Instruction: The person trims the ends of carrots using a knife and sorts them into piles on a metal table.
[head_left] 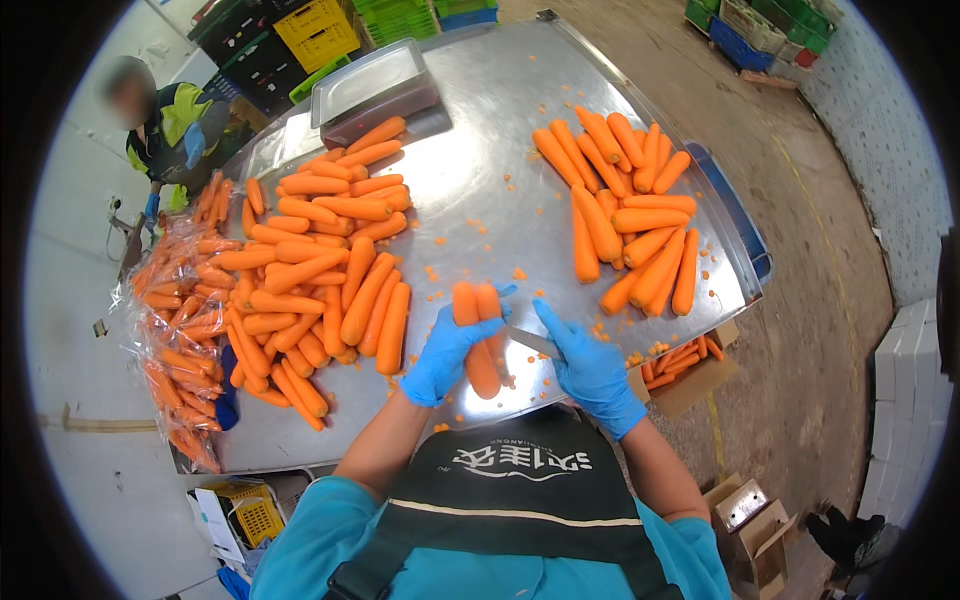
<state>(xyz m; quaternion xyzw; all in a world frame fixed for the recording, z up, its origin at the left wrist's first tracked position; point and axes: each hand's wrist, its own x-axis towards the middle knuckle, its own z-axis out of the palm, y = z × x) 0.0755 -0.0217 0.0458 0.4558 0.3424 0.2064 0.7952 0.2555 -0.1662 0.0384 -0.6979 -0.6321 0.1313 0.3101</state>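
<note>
Close to the near edge of a metal table point(480, 170), my blue-gloved left hand point(437, 357) is closed around carrots point(483, 372), at least two side by side. My right hand point(592, 377), gloved in blue too, grips a knife point(535, 343). Its blade points left toward the held carrots; whether it touches them I cannot tell. Left of my left hand lies a large heap of loose carrots point(300, 272). A smaller carrot pile point(635, 220) lies beyond my right hand. Small orange cut pieces point(519, 274) are scattered between the piles.
Clear plastic bags of carrots point(170, 345) line the table's left end. A metal tray point(372, 85) stands at the back left. A co-worker point(180, 130) stands beyond the left corner. Below the right edge sits a cardboard box point(705, 385) with carrots. Stacked crates point(320, 35) stand behind.
</note>
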